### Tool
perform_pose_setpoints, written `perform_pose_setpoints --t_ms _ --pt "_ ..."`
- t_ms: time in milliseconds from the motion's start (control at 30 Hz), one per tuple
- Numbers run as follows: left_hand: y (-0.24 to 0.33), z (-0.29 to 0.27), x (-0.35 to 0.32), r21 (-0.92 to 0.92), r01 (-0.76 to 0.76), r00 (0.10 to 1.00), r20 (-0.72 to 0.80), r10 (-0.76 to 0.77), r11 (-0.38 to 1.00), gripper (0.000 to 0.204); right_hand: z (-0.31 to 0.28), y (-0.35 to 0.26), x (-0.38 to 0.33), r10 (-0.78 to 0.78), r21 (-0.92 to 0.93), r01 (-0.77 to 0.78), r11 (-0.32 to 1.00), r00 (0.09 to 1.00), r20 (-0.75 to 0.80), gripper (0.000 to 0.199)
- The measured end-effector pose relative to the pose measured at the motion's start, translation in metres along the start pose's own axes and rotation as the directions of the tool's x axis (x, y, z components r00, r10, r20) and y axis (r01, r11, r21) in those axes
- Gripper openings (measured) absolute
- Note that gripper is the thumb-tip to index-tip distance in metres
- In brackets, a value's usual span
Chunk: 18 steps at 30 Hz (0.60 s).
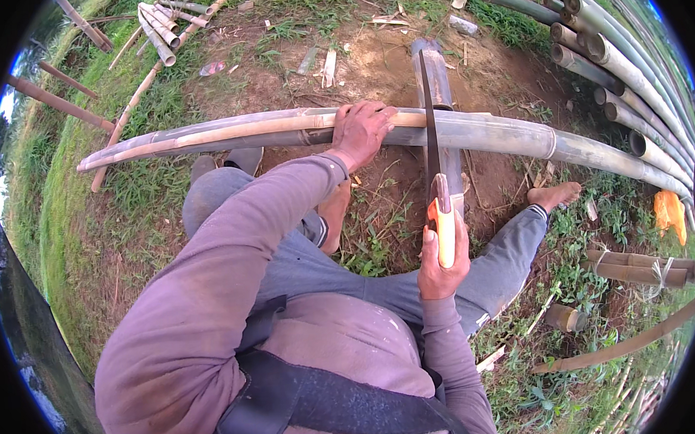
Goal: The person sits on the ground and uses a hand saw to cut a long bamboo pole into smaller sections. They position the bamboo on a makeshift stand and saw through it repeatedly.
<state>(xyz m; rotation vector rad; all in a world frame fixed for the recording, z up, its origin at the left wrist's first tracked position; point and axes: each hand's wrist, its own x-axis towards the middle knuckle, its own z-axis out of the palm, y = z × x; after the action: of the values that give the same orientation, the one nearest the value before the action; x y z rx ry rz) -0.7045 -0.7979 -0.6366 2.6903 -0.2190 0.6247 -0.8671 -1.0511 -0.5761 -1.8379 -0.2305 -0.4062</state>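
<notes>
Dirt ground (280,84); saw (432,153) crosses bamboo (499,131).

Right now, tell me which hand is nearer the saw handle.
Right: the right hand grips the saw handle. The left hand is apart, ahead and leftward, on the bamboo.

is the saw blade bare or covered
Bare: the dark blade shows from handle to tip, with no cover on it.

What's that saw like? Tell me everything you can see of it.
The saw has a long, narrow, dark blade, metal by its look, and an orange and pale-yellow handle held in the right grip. It points forward, crossing over the long bamboo pole; whether its edge touches the bamboo is unclear.
</notes>
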Motion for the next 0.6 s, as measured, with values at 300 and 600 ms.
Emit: perform_pose_setpoints --t_ms 300,600 --pt "-0.001 -0.007 -0.002 0.013 -0.032 0.999 -0.016 0.032 0.999 0.036 -0.014 -0.01 -0.023 0.1 0.073 -0.102 0.992 0.995 0.03 0.052" --pt "-0.002 -0.003 0.002 0.025 -0.021 1.0 -0.003 0.021 0.999 0.036 0.031 0.006 0.05 0.15 0.087 -0.149 0.985 0.989 -0.008 0.046"
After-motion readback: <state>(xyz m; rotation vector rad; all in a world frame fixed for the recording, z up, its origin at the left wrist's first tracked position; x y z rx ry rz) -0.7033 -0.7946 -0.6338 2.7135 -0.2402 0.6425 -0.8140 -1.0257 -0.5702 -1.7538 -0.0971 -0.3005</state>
